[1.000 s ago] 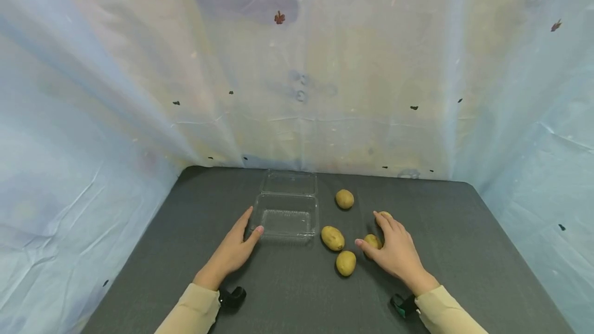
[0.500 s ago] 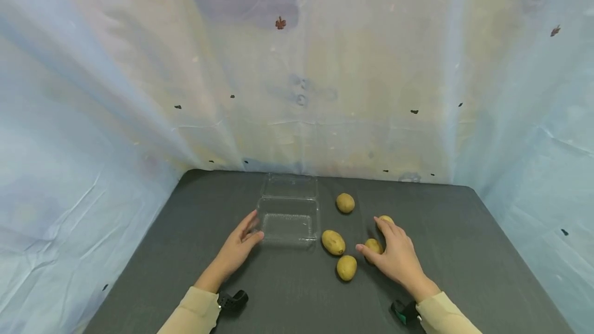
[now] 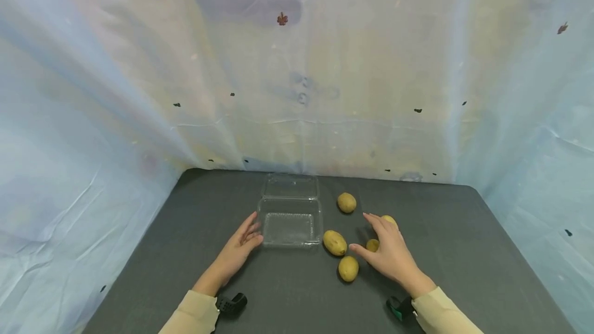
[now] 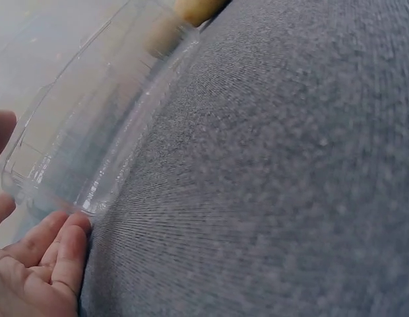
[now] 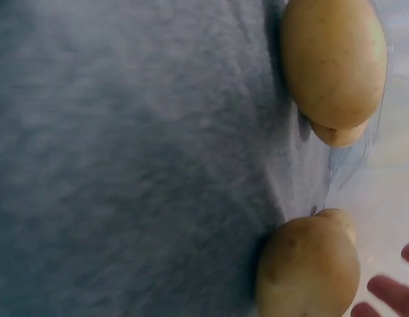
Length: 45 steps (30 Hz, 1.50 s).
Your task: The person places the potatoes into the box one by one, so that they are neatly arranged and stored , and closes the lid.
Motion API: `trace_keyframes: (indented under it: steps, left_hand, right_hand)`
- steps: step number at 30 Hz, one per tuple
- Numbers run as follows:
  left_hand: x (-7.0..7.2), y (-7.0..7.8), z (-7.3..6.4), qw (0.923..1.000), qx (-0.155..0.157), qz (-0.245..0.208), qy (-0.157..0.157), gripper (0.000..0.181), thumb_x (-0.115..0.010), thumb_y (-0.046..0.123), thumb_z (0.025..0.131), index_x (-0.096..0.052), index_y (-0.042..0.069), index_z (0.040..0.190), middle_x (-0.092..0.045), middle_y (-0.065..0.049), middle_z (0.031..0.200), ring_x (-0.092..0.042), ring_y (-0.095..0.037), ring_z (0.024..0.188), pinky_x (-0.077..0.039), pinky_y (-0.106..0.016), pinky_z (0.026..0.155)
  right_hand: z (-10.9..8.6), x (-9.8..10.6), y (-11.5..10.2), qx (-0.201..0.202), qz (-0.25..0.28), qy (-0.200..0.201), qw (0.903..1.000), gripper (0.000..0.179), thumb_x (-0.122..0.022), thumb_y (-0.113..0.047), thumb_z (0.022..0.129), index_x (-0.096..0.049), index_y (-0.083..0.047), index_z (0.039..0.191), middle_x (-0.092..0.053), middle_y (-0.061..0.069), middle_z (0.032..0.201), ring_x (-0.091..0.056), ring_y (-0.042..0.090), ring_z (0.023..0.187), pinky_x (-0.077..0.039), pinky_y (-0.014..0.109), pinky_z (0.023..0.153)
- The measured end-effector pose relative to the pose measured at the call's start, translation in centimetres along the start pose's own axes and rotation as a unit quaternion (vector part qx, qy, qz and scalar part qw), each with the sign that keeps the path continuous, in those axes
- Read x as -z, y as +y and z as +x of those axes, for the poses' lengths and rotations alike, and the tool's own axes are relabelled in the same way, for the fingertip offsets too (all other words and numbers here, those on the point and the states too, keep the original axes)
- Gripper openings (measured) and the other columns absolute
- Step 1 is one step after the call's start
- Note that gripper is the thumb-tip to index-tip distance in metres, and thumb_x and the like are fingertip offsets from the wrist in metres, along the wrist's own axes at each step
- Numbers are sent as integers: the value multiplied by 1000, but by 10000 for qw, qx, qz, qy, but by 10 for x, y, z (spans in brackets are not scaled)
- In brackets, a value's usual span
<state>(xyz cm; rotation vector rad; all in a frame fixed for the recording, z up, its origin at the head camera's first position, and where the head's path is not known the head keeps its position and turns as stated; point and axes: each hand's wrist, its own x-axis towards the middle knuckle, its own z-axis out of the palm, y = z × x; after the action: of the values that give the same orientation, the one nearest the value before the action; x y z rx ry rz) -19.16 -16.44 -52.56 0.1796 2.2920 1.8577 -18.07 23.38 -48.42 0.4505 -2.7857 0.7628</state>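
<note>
A clear plastic clamshell container (image 3: 289, 228) lies with its lid folded back on the dark table. My left hand (image 3: 233, 252) is at its left side, fingers loosely extended; in the left wrist view the fingertips (image 4: 74, 241) are right at the container's lower edge. My right hand (image 3: 393, 254) hovers with thumb and fingers spread around a potato (image 3: 372, 245), partly hidden by the hand. In the right wrist view, fingers (image 5: 392, 294) stay apart from the large potato (image 5: 309, 271). Another potato (image 3: 390, 219) peeks out behind the right hand.
Between container and right hand lie an oblong potato (image 3: 335, 243) and a rounder potato (image 3: 348, 268). Farther back is one more potato (image 3: 346, 202). A patterned curtain (image 3: 297, 92) hangs behind and beside the table (image 3: 297, 298).
My right hand has shifted slightly left across the near potato, covering more of it and revealing more of the one behind. My left hand has stayed beside the container.
</note>
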Motion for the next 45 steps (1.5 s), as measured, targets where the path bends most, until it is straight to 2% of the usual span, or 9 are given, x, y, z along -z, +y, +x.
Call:
trace_keyframes:
  steps: [5,12,18,24,27,31,36,45]
  left_hand:
    - [-1,4,-2,10000,-70,55,32,66,-57,29,100,-19,37,154,-35,-2,151,-39,-23,135,-32,-51,109]
    - [-3,2,-3,9999,-158,34,55,67,-58,31,99,-21,35,154,-36,-4,151,-39,-23,135,-33,-50,108]
    - [-4,0,-1,9999,-150,38,44,65,-57,30,100,-21,40,153,-36,-2,151,-39,-22,135,-33,-51,108]
    - [-4,4,-3,9999,-134,68,2,66,-56,34,99,-20,37,154,-34,-3,152,-36,-24,137,-30,-52,109]
    - [-3,0,-1,9998,-156,92,5,67,-57,37,98,-20,38,153,-35,0,152,-37,-22,136,-30,-51,110]
    - [-3,0,-1,9999,-121,72,25,65,-56,32,99,-20,38,154,-34,0,152,-36,-22,137,-30,-51,110]
    - [-3,1,-2,9999,-105,77,24,65,-56,30,100,-20,38,153,-33,-1,153,-35,-23,138,-29,-51,110]
    - [-2,-1,-3,9999,-84,100,55,65,-57,33,99,-21,38,153,-33,-1,153,-35,-23,138,-29,-50,111]
  right_hand:
    - [8,0,-9,249,372,-383,9983,85,-73,-57,79,-38,-21,148,-42,6,147,-40,31,132,-38,56,101]
    - [18,-5,-15,41,572,-1048,9928,82,-69,-58,82,-35,-30,149,-40,-3,147,-41,24,134,-42,50,101]
    - [25,-7,-22,-95,647,-1390,9881,81,-70,-58,81,-38,-27,148,-43,-3,146,-49,22,126,-44,46,98]
    - [30,-11,-27,13,740,-1712,9824,77,-71,-54,83,-43,-19,146,-47,1,141,-53,23,119,-47,45,93]
    - [31,-14,-28,85,861,-1822,9794,72,-72,-48,84,-46,-16,144,-49,2,139,-53,22,118,-47,44,93]
    - [31,-16,-31,58,918,-1918,9771,70,-74,-44,85,-48,-14,143,-50,2,138,-53,21,118,-46,44,94]
    - [31,-20,-33,28,724,-1900,9791,66,-74,-42,85,-49,-17,142,-52,0,137,-53,20,118,-47,44,91]
    - [33,-28,-34,359,933,-1827,9781,49,-69,-21,90,-55,-12,136,-55,2,131,-54,20,113,-47,43,89]
